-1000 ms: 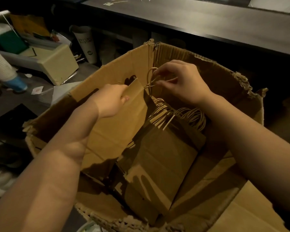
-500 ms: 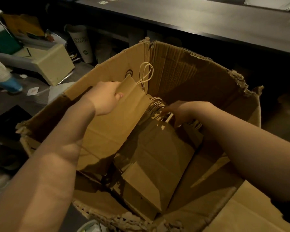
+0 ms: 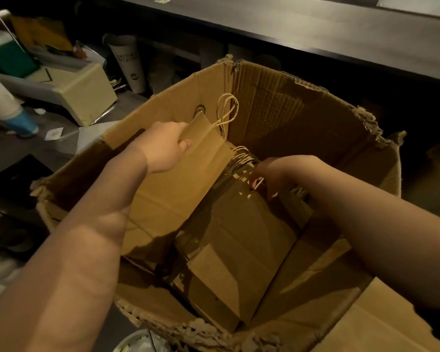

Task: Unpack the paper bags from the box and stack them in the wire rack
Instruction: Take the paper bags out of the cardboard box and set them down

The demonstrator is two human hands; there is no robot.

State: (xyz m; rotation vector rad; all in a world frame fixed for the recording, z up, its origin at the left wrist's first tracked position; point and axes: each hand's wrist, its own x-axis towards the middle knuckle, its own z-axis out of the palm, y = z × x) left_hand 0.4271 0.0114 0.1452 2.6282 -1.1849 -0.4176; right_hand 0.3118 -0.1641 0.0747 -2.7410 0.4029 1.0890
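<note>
1. White cup (image 3: 128,64), at eleven o'clock from the box (image 3: 290,110), reads "ANYTIME".
2. Left hand (image 3: 163,147) grips the top edge of one paper bag (image 3: 183,189), fingers curled.
3. Right hand (image 3: 287,171) pinches twine handles (image 3: 241,158) of stacked bags (image 3: 239,250) inside the box.

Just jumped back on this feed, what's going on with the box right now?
A person is unpacking paper bags from a torn cardboard box. The left hand grips the top edge of one flat bag, held upright against the box's left side. The right hand is down among the twine handles of the stack of bags left inside, fingers curled on one handle. The wire rack is not in view.
</note>
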